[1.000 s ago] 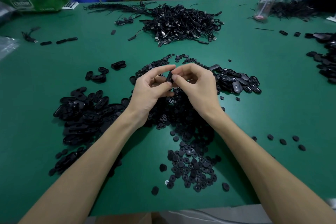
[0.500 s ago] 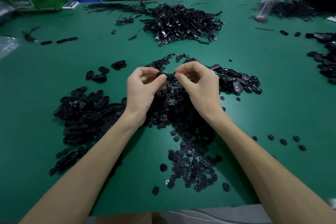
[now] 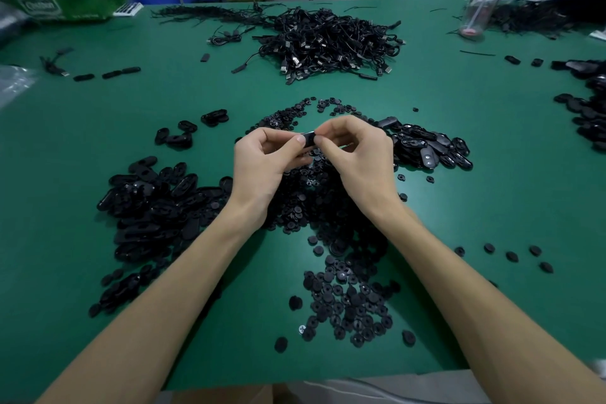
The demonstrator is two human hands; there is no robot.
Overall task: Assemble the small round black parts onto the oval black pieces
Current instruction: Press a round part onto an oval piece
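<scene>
Both bare forearms come in from the near edge and converge toward mid-scene. Left hand (image 3: 262, 170) and right hand (image 3: 360, 161) are raised side by side, thumbs facing, nearly touching. Fingers (image 3: 296, 140) on both are curled, thumb and forefinger tips pinching one small black piece (image 3: 309, 137) between the hands.

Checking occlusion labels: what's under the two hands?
The pile of small round parts lies under the left hand and right hand, on the green table. What sits beneath the palms is covered. The oval piece they pinch shows partly.
</scene>
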